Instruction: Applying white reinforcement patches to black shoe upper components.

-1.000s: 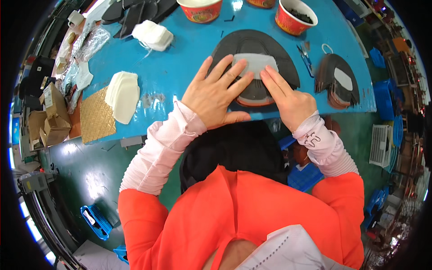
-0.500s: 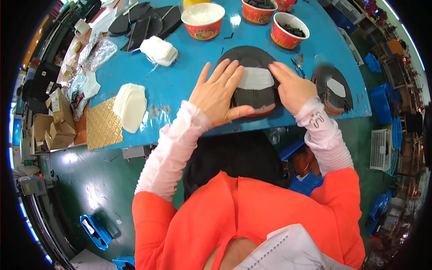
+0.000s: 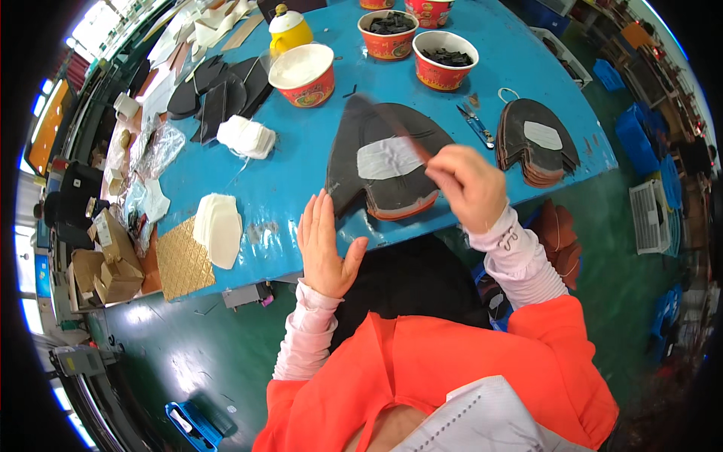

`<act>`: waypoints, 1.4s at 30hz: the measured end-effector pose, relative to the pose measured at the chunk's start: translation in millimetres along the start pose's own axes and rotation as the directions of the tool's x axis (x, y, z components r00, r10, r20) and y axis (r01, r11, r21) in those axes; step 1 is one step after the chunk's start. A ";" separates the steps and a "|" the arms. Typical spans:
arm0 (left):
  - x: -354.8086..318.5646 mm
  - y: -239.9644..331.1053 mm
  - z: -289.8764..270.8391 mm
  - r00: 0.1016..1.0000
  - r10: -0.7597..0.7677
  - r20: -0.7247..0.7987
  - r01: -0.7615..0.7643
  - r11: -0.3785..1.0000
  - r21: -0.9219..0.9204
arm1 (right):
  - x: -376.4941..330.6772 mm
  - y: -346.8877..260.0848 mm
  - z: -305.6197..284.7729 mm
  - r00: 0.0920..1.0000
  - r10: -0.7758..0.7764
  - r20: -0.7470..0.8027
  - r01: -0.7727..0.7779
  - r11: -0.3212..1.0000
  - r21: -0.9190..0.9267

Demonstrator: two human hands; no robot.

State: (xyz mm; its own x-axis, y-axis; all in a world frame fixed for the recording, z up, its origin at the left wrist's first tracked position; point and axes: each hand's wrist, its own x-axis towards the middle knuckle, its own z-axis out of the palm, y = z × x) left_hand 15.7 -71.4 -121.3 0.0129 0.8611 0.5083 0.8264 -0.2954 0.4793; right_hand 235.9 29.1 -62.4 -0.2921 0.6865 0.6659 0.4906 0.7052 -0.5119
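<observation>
On the blue table lies a stack of dark, curved pieces with brown edges and a notch in the near side (image 3: 410,188). A white patch (image 3: 388,158) is on its top. My right hand (image 3: 471,184) is closed in a pinch on the edge of a dark, thin piece (image 3: 403,129), blurred and tilted up over the stack. My left hand (image 3: 325,245) is open at the table's front edge, fingers straight and thumb apart, its fingertips beside the stack's left corner. A second stack of similar dark pieces (image 3: 523,147) with a white patch lies to the right.
Thread snips (image 3: 476,126) lie between the stacks. Red tubs of black bits (image 3: 446,59), a white-filled tub (image 3: 303,74) and a yellow pot (image 3: 289,30) stand behind. White patches (image 3: 218,230), a gold textured sheet (image 3: 185,258) and a white bundle (image 3: 246,137) lie left.
My left hand has come off the stack toward the table edge. My right hand has closed on a thin dark piece and raised it. The view has shifted.
</observation>
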 end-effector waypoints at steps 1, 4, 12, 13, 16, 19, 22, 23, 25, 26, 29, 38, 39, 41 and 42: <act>-1.8 -0.3 -0.6 1.000 0.010 0.007 -0.010 1.000 -0.002 | -1.1 -5.8 -2.7 0.998 -0.055 -0.018 0.057 0.993 0.100; -9.5 -2.8 -7.3 1.000 -0.011 -0.008 0.011 0.998 0.054 | 14.9 7.4 -50.1 0.835 0.537 -0.119 -0.432 0.774 0.462; -18.8 28.0 -11.3 0.989 0.084 -0.118 -0.097 0.990 -0.107 | -19.5 178.6 -170.6 0.431 0.890 -0.151 -0.762 0.448 0.468; -18.9 31.2 -8.7 0.988 0.087 -0.125 -0.101 0.989 -0.109 | -28.5 197.7 -169.3 0.409 0.898 -0.160 -0.779 0.435 0.451; -22.7 39.5 -0.7 0.989 0.127 -0.081 -0.138 0.980 -0.141 | -38.1 216.1 -161.0 0.412 0.887 -0.209 -0.794 0.462 0.395; -26.0 43.4 2.3 0.988 0.143 -0.050 -0.150 0.970 -0.191 | -31.3 213.3 -161.2 0.413 0.884 -0.219 -0.776 0.467 0.424; -25.3 51.4 5.5 0.990 0.141 -0.023 -0.143 0.958 -0.247 | -22.3 219.6 -164.9 0.438 0.860 -0.263 -0.741 0.511 0.437; -24.8 53.6 6.4 0.987 0.158 -0.002 -0.153 0.954 -0.258 | -23.2 230.8 -163.2 0.459 0.836 -0.299 -0.743 0.546 0.388; -23.3 56.0 7.2 0.986 0.164 -0.011 -0.161 0.949 -0.270 | -25.8 235.9 -161.0 0.516 0.792 -0.327 -0.777 0.593 0.210; -23.3 55.9 6.7 0.984 0.177 0.015 -0.167 0.949 -0.268 | -35.7 249.0 -160.6 0.593 0.708 -0.383 -0.742 0.665 0.081; -17.8 57.6 4.0 0.978 0.208 0.022 -0.196 0.945 -0.261 | -24.1 193.2 -162.5 0.661 0.589 -0.465 -0.730 0.649 -0.214; 17.4 83.8 16.0 0.973 0.029 0.231 0.143 0.709 -0.690 | -21.8 -42.2 -5.3 0.745 0.500 0.442 -0.561 0.111 0.820; 13.0 79.9 17.4 0.960 -0.029 0.279 0.242 0.590 -0.770 | -23.4 -49.3 3.8 0.730 0.465 0.501 -0.553 -0.031 0.833; 6.8 71.1 13.2 0.955 -0.062 0.290 0.277 0.539 -0.795 | -20.0 -51.2 15.4 0.722 0.496 0.482 -0.530 -0.052 0.847; 5.3 70.5 9.6 0.920 -0.142 0.366 0.392 0.344 -0.853 | -20.1 -52.6 18.4 0.706 0.518 0.482 -0.523 -0.077 0.849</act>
State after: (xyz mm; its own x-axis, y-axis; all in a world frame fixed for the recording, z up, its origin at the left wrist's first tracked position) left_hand 79.5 -83.7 -91.7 0.1000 0.9854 0.1378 -0.1904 -0.1170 0.9747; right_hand 200.9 -18.5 -58.8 -0.3483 0.9357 -0.0565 -0.5820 -0.2632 -0.7694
